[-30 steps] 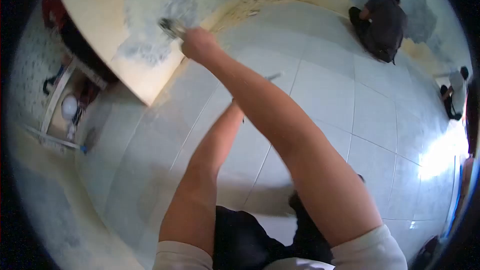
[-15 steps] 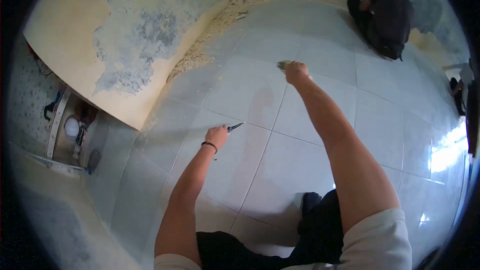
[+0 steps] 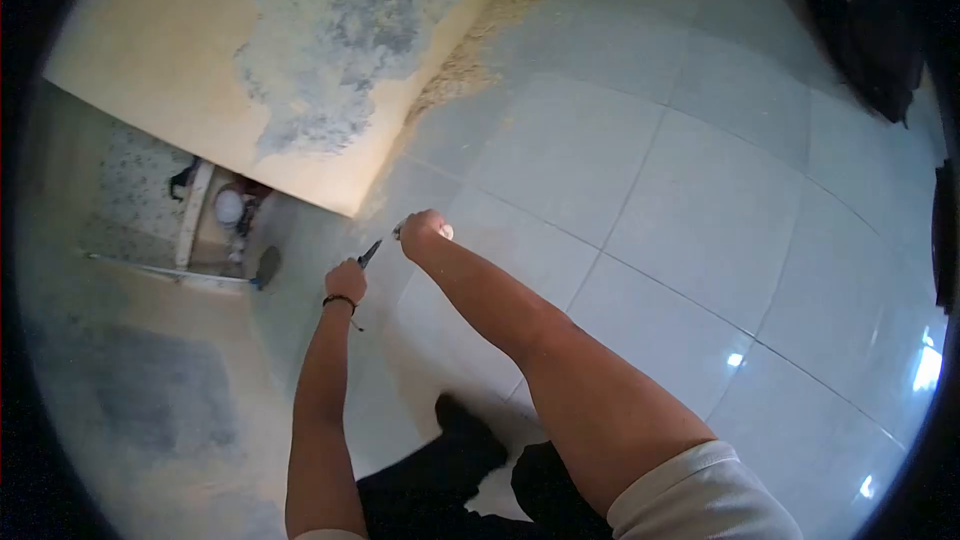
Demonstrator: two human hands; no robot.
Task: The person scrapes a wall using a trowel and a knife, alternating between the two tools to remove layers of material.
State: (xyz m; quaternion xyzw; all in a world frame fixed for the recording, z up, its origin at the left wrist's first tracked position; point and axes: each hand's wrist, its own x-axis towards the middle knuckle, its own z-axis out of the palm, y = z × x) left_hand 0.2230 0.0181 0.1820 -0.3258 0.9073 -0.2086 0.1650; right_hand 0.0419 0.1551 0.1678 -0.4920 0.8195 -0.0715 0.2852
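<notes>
My left hand [image 3: 346, 281], with a dark bracelet at the wrist, is closed around a dark, narrow-bladed hand tool [image 3: 370, 253] whose tip points up and right. Just beyond that tip, my right hand [image 3: 425, 232] is closed over the tiled floor [image 3: 540, 175]. A pale end [image 3: 446, 232] shows at the right side of its fist and a small dark bit at the left; I cannot tell what kind of thing it holds. Both hands are close to the corner of the peeling wall [image 3: 330, 175].
Flaked plaster debris [image 3: 455, 80] lies along the wall's foot. Through an opening at left stand a white round object [image 3: 229, 206] and a long-handled tool [image 3: 170, 269]. A person in dark clothes [image 3: 870, 40] crouches at upper right.
My view has turned left and down. My right hand has swung left across the floor to near my left hand, which has shifted left, still holding its tool.
</notes>
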